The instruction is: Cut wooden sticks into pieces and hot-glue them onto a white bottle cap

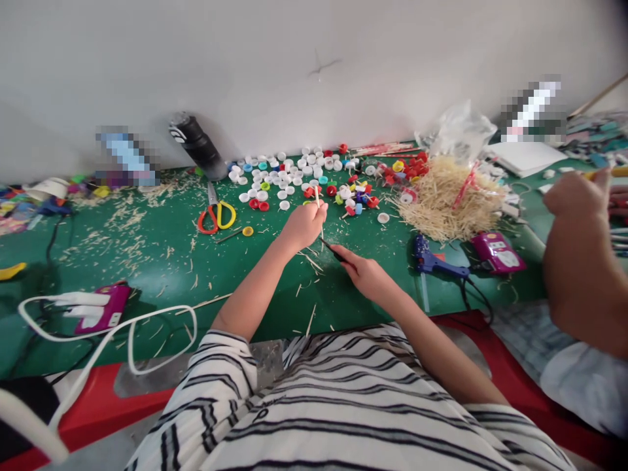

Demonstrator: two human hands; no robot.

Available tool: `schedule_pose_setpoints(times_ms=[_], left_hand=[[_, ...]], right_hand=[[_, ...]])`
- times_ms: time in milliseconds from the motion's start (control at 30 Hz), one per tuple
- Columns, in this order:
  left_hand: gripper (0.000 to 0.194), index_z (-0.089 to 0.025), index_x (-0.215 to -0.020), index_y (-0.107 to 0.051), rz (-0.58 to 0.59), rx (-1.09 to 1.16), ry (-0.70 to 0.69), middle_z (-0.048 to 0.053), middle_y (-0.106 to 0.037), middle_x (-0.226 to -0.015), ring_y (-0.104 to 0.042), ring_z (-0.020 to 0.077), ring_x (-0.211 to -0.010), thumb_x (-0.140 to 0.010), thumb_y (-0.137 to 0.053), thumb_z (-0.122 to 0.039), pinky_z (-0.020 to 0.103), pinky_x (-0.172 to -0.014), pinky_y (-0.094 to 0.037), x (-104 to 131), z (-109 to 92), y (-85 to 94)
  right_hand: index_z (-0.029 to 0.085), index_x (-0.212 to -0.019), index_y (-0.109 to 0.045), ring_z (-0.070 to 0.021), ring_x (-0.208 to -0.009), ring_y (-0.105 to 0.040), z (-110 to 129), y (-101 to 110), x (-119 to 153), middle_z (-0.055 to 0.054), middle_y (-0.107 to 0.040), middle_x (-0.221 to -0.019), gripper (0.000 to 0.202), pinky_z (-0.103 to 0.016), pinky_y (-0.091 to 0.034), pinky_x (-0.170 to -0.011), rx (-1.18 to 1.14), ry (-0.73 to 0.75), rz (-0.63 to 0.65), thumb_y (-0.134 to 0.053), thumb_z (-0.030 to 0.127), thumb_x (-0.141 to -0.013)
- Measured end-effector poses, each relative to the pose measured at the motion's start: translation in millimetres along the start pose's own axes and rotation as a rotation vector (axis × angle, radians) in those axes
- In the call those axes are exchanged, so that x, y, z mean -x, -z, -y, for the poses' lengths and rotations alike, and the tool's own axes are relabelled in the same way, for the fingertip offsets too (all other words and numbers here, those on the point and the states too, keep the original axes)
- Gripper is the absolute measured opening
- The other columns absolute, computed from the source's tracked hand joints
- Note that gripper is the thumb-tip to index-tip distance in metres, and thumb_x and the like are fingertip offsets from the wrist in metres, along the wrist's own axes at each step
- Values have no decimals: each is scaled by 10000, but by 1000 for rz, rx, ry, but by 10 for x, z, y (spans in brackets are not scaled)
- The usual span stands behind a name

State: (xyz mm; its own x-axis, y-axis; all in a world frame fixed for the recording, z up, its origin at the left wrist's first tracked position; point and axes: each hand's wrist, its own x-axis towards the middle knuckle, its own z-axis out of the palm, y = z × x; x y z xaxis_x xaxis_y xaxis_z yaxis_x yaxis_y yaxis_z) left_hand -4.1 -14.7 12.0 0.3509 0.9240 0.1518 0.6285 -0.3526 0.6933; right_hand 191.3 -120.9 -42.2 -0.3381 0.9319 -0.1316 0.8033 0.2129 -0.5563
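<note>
My left hand [305, 226] is closed round a thin pale wooden stick [316, 195], whose upper end sticks out above the fingers and whose lower end points down towards the table. To the right and a little nearer, my right hand [364, 273] grips a slim dark-handled tool [335, 252]. The tool's thin tip lies by the stick's lower end; whether they touch is too small to tell. Pale shavings [312, 260] lie on the green table [265, 288] below the hands. Many bottle caps [293, 171], mostly white, are spread beyond them.
Scissors [216, 214] and a black bottle [199, 145] stand left. To the right are a straw-like heap [449, 196], a blue glue gun [437, 260] and a purple power block [498, 252]. Another person's arm [579, 261] reaches in at right. A white cable [161, 311] loops at left.
</note>
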Motion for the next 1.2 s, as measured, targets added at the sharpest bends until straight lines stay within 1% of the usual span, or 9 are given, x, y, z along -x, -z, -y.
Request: schedule_pose_setpoints(times_ms=[100, 200, 300, 467, 633, 800, 967, 1100, 1200], left_hand=[[399, -221, -696, -451, -25, -14, 9, 9, -547, -632, -515, 160, -600, -1037, -313, -376, 309, -643, -381, 3, 14, 0], [401, -219, -699, -457, -26, -27, 22, 13, -569, -650, -515, 158, -599, -1039, -311, -375, 307, -637, -373, 5, 11, 9], [390, -220, -693, -440, -25, -43, 26, 21, -589, -673, -524, 158, -613, -1038, -319, -358, 305, -647, -373, 6, -9, 23], [379, -229, -690, -423, -29, -101, 37, 1, -498, -578, -486, 164, -555, -1034, -344, -367, 309, -601, -333, 1, -6, 32], [390, -227, -691, -419, -24, -141, 8, 8, -519, -582, -489, 158, -539, -1042, -328, -370, 311, -588, -317, -8, 17, 5], [398, -231, -678, -373, -43, -143, -24, -3, -480, -565, -432, 146, -508, -1042, -329, -386, 313, -563, -276, 2, 2, -25], [463, -229, -648, -368, -72, -148, -45, -3, -459, -543, -435, 148, -500, -1036, -326, -479, 318, -548, -270, 17, 15, -40], [479, -228, -637, -378, -86, -179, -40, 0, -450, -535, -455, 155, -509, -1034, -320, -490, 320, -552, -266, 13, 41, -33], [478, -227, -640, -393, -79, -201, -30, 2, -454, -534, -464, 159, -515, -1036, -319, -485, 318, -558, -262, 5, 46, -24]], right_hand=[[375, -1572, -403, -253, -843, -743, 65, -15, -11, -51, -791, -991, 527, -295, -505, -689, 230, -51, 76, -364, 311, -1050], [393, -1584, -369, -252, -812, -737, 89, -12, -22, -56, -790, -977, 530, -290, -476, -661, 296, -72, 110, -356, 334, -1057], [398, -1583, -367, -248, -818, -735, 91, -2, -17, -53, -789, -1004, 529, -292, -467, -666, 290, -81, 102, -349, 336, -1059], [395, -1566, -399, -237, -863, -736, 89, -15, 50, -35, -785, -1093, 515, -285, -475, -692, 228, -78, 70, -355, 326, -1058], [377, -1565, -412, -240, -866, -744, 32, -33, 161, -39, -778, -1143, 513, -288, -491, -702, 167, -91, 50, -357, 327, -1057], [372, -1553, -431, -241, -896, -744, 16, 19, 216, -33, -774, -1155, 502, -289, -505, -708, 114, -36, 43, -359, 330, -1058], [376, -1569, -398, -225, -924, -730, 72, 123, 94, -35, -762, -1166, 508, -283, -504, -741, 119, 82, -3, -340, 327, -1067], [395, -1582, -373, -229, -868, -720, 90, 191, -58, -52, -767, -1092, 515, -268, -465, -666, 223, 72, -27, -318, 328, -1075], [393, -1582, -374, -237, -815, -717, 87, 186, -126, -47, -776, -1043, 520, -268, -432, -620, 245, 60, -22, -317, 310, -1072]])
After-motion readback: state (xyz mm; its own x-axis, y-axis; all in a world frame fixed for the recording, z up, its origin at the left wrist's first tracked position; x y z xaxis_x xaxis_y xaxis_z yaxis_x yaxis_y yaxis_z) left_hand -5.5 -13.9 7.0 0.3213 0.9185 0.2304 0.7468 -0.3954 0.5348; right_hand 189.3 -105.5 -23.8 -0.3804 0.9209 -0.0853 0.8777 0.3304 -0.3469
